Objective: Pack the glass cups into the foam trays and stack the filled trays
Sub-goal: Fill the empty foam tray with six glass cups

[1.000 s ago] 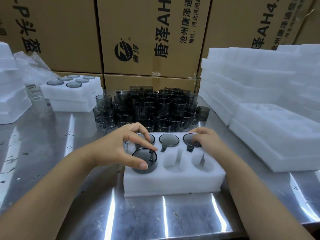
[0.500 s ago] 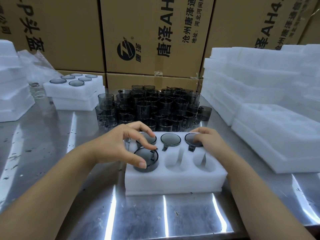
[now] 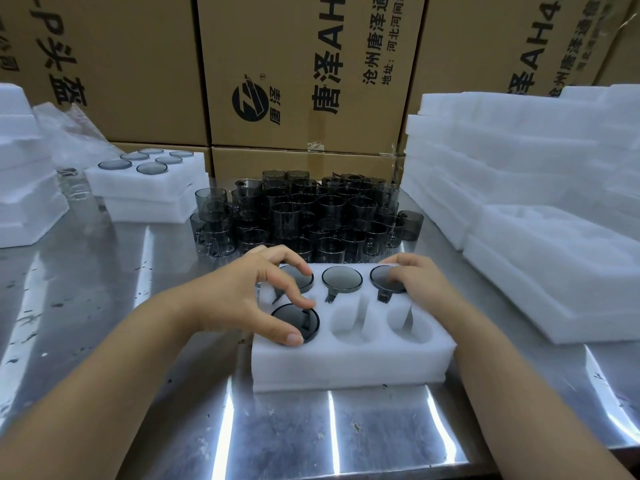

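A white foam tray (image 3: 349, 358) lies in front of me on the metal table. Its back row holds three smoky grey glass cups, and a fourth cup (image 3: 294, 320) sits in the front left hole. The two other front holes stand empty. My left hand (image 3: 242, 299) rests on that front left cup, thumb and fingers spread over its base. My right hand (image 3: 415, 282) lies on the back right cup (image 3: 384, 278) with its fingers pressing on it. Behind the tray stands a dense cluster of loose grey cups (image 3: 311, 216).
Two filled foam trays (image 3: 145, 188) are stacked at the back left. Empty foam trays (image 3: 554, 258) are piled on the right, more foam (image 3: 20, 188) at the far left. Cardboard boxes (image 3: 311, 71) wall off the back. The table edge runs along the bottom right.
Both hands stay on the same cups with almost no movement. The front left cup sits slightly deeper in its hole.
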